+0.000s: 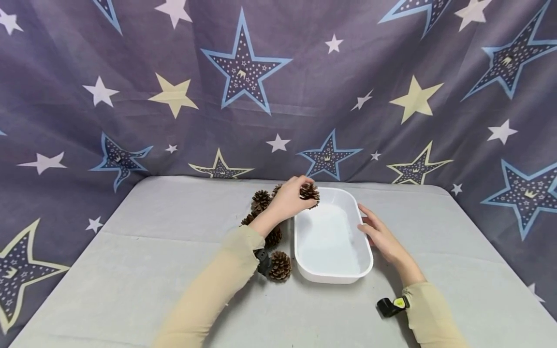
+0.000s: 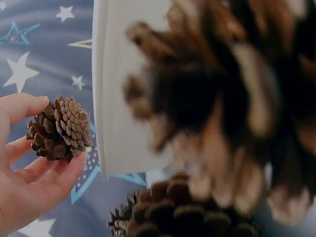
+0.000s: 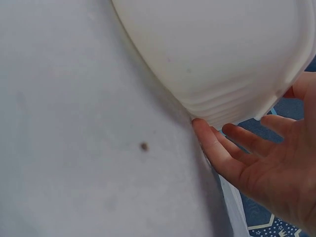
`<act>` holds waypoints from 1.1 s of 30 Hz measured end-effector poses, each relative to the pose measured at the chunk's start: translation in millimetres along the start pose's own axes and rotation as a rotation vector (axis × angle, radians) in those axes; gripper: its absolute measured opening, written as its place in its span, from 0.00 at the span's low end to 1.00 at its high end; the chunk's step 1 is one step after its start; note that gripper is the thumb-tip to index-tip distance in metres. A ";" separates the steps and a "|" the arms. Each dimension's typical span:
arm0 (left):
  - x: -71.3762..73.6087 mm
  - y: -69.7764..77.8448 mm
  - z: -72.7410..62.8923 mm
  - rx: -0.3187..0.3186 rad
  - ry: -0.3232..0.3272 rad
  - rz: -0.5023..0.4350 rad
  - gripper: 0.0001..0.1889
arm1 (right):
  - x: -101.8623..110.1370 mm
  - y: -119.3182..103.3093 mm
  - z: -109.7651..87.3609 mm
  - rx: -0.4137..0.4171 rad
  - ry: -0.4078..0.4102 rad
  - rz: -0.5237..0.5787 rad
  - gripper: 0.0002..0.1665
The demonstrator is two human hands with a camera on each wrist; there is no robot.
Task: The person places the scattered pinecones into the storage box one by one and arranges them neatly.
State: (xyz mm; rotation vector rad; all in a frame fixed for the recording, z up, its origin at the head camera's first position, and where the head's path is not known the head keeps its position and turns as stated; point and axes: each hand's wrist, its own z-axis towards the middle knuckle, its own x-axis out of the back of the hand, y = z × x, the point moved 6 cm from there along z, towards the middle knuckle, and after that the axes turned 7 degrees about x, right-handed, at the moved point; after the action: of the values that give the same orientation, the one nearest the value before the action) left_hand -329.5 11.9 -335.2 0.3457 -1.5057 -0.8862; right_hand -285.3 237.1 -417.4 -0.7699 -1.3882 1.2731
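Pinecone [image 1: 309, 192] pinched in left grip [image 1: 290, 198]; right grip [image 1: 381, 237] spread, touching white tub [image 1: 333, 237].

Brown woody pinecones [image 1: 280, 267]: min. 6 vis., exact no. unclear w/ overlap. White rect. plastic tub, rounded corners [image 1: 332, 237]: 1. Bare hands: 2, i.e. L hand [image 1: 289, 198] + R hand [image 1: 383, 238]. Black wrist cams [image 1: 262, 261]: 2. Long beige sleeves [image 1: 213, 280]: 2. Grey cloth-covered tabletop [image 1: 109, 270]: 1.
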 end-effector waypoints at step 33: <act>-54.4 44.7 44.1 -0.229 -0.307 0.441 0.26 | -0.6 1.7 -0.3 -0.003 0.009 0.027 0.36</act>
State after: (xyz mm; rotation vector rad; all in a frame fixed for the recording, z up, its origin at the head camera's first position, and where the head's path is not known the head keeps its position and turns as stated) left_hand -349.3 92.5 -338.6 -0.2964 -1.6515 -0.7656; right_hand -285.3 237.0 -419.2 -0.7976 -1.3766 1.2869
